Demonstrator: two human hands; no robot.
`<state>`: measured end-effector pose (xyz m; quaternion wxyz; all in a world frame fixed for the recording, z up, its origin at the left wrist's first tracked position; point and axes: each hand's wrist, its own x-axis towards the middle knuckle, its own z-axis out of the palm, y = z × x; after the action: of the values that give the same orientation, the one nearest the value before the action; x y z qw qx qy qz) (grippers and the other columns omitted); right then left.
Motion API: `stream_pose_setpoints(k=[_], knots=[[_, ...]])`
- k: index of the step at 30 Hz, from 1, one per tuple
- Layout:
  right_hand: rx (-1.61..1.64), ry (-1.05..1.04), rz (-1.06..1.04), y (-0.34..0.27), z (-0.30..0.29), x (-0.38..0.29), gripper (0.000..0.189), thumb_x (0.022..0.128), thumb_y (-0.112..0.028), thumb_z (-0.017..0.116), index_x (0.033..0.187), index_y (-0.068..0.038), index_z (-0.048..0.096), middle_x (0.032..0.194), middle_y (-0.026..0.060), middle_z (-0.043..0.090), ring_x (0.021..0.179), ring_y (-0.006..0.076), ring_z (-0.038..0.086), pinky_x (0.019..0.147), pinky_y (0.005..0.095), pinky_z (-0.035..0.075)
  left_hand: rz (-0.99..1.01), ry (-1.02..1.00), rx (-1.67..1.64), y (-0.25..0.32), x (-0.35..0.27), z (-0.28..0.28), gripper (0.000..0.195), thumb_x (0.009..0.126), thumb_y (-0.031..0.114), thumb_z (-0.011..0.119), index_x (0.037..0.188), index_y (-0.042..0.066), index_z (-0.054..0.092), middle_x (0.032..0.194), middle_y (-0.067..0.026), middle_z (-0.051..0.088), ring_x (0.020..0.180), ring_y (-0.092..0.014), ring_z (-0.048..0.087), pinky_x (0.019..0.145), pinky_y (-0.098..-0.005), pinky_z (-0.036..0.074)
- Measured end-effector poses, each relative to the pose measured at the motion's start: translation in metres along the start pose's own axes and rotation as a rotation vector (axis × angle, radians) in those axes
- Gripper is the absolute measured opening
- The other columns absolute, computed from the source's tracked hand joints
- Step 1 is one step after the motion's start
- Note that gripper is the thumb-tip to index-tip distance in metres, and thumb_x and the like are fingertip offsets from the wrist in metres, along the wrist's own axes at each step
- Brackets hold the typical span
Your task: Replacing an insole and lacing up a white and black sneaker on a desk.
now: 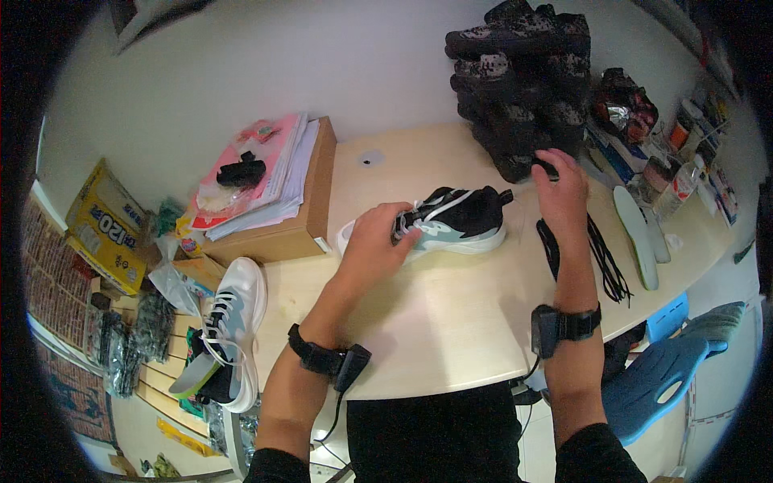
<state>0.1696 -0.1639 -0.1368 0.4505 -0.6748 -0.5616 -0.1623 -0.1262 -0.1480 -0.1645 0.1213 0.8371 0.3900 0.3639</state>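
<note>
My left hand (pixel 381 234) grips the front part of a white, black and pale-blue sneaker (pixel 465 235) lying on the table, its toe to the left and its heel to the right. White laces run across its black upper. My right hand (pixel 563 184) is at the foot of a stack of dark speckled shoes (pixel 522 90), fingers curled around a small dark patch; whether it holds something there cannot be made out. Below this hand lies a bundle of black shoelaces (pixel 606 262), partly covered by my forearm. A matching sneaker (pixel 232 332) rests at the table's left edge with an insole (pixel 196 377) sticking out.
At the left, a cardboard box (pixel 272 241) carries papers and a black object (pixel 241 173). A pale insole (pixel 635 235), a plastic bottle (pixel 679 187) and other clutter line the right side. A blue chair (pixel 658 374) stands beyond the table's right edge.
</note>
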Motion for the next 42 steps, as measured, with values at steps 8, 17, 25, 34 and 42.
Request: stream_pose_setpoints(k=[8,17,25,34,42], knots=[[0.203,-0.434,-0.245,-0.087,-0.003,-0.041,0.029,0.084,-0.018,0.062,0.108,-0.001,0.063,0.103,0.0186,0.064,0.099,0.0327,0.059,0.09,0.0426,0.044,-0.137,-0.151,-0.085,0.027,-0.003,-0.009,0.047,0.075,0.019,0.077,0.115,0.004,0.057,0.102,-0.0153,0.063,0.088,-0.028,0.063,0.078,-0.0351,0.05],[0.255,-0.416,-0.292,-0.079,0.001,-0.04,0.019,0.083,-0.018,0.062,0.096,-0.004,0.067,0.094,0.0143,0.065,0.092,0.0314,0.06,0.084,0.0428,0.045,0.0,-0.061,-0.092,0.022,-0.003,0.002,0.032,0.08,0.019,0.071,0.107,0.004,0.062,0.09,-0.0142,0.061,0.08,-0.028,0.061,0.071,-0.0351,0.05],[0.242,-0.431,-0.296,-0.076,0.003,-0.039,0.013,0.078,-0.015,0.063,0.089,-0.009,0.068,0.089,0.0116,0.06,0.09,0.0297,0.058,0.08,0.0417,0.044,-0.183,0.019,-0.176,0.03,0.007,0.023,0.016,0.083,0.011,0.067,0.094,0.001,0.064,0.088,-0.0153,0.066,0.076,-0.02,0.063,0.068,-0.0305,0.05],[0.106,-0.527,-0.314,-0.094,0.013,-0.027,0.014,0.078,-0.017,0.06,0.084,-0.006,0.067,0.09,0.0149,0.06,0.09,0.0326,0.059,0.079,0.044,0.046,-0.291,-0.031,-0.642,0.007,0.005,0.027,0.012,0.09,0.006,0.06,0.095,-0.004,0.062,0.094,-0.0088,0.069,0.085,-0.011,0.061,0.077,-0.0261,0.049],[0.269,-0.898,-0.241,-0.085,0.042,-0.002,0.018,0.077,-0.013,0.058,0.083,0.001,0.067,0.083,0.0181,0.065,0.08,0.0329,0.062,0.074,0.0394,0.049,-0.21,-0.004,-0.577,0.005,0.003,0.031,0.015,0.09,0.012,0.06,0.092,-0.003,0.062,0.088,-0.0123,0.068,0.079,-0.016,0.062,0.074,-0.029,0.049]])
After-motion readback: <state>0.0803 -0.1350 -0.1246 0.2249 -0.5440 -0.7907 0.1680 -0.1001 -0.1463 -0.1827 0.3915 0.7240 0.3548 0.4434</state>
